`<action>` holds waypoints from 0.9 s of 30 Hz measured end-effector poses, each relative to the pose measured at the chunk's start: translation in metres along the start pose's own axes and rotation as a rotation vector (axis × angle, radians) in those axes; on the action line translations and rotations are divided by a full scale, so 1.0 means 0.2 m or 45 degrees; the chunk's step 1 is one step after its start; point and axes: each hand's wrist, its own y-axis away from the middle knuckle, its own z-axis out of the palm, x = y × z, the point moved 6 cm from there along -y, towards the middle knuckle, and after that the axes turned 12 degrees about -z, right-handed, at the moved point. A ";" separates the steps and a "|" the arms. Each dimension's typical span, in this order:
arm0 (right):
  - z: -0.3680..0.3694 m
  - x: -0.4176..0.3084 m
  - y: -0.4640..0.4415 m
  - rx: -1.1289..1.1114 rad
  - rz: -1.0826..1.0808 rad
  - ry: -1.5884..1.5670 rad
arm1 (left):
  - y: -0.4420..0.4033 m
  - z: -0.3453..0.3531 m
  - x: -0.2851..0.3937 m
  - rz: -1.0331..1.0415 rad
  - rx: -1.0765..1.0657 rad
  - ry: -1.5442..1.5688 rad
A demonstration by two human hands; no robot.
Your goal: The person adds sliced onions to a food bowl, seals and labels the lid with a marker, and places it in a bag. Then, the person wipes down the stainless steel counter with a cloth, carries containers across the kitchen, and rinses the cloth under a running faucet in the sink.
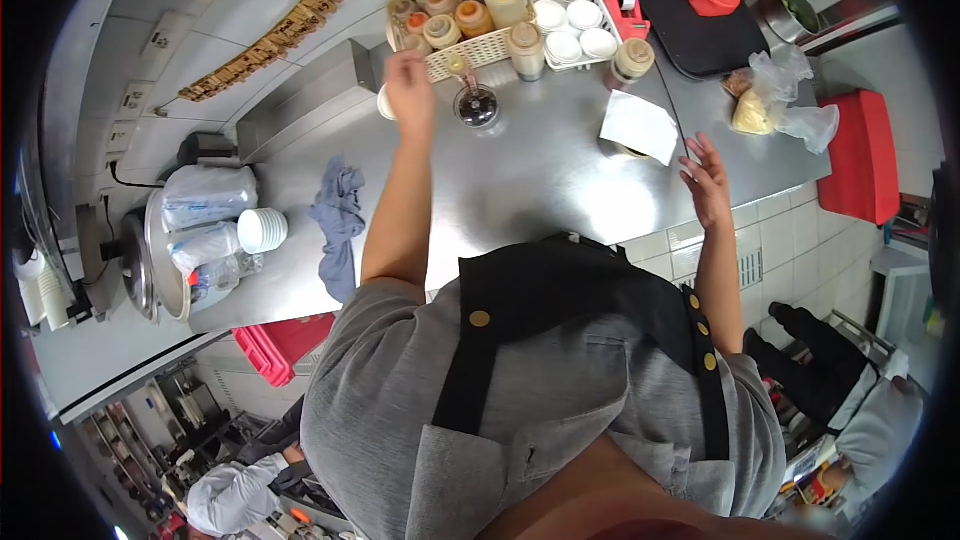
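Over the counter's far edge, my left hand [408, 95] is beside the left end of the white basket [470, 57] of sauce bottles. Its fingers are blurred, so any grip is unclear; a white round item [385, 103] shows partly behind it. Just right of it stands a glass jar of dark liquid [476, 106]. My right hand [708, 180] hovers at the counter's front edge, empty, fingers spread. Nearest to it, a white paper sheet [640, 126] lies over a round container that is mostly hidden. Two capped bottles, one clear [525, 50] and one brownish [630, 64], stand farther back.
A blue cloth [340, 225] and stacked white cups [262, 231] are at left. White bowls [566, 20], a red tape dispenser [622, 2], a black tray [700, 35], plastic bags [775, 105] and a red bin [860, 155] lie toward the right. Other people are behind, at both lower corners.
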 end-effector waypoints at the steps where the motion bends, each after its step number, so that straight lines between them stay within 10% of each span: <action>1: -0.03 0.00 0.03 0.092 0.007 -0.017 | -0.13 -0.15 -0.12 -0.157 0.065 -0.332; 5: -0.05 0.04 0.09 0.181 -0.006 -0.027 | -0.38 -0.26 -0.67 -0.350 -0.343 -1.598; 10: 0.00 0.04 0.11 0.204 0.006 0.010 | -0.27 -0.25 -0.59 -0.521 -0.409 -1.735; 13: -0.01 0.01 0.12 0.201 -0.028 0.049 | -0.26 -0.31 -0.63 -0.512 -0.394 -1.598; 15: -0.01 0.04 0.15 0.204 -0.028 0.083 | -0.25 -0.38 -0.66 -0.743 -0.335 -0.284; 19: -0.02 0.19 0.17 0.052 -0.073 0.248 | 0.04 -0.27 -0.14 -0.887 -0.528 0.479; 21: 0.04 0.23 0.15 -0.014 -0.077 0.294 | 0.17 -0.10 0.15 -0.768 -1.049 1.003; 27: 0.04 0.21 0.14 -0.031 -0.055 0.219 | 0.26 -0.06 0.33 -0.601 -1.242 0.785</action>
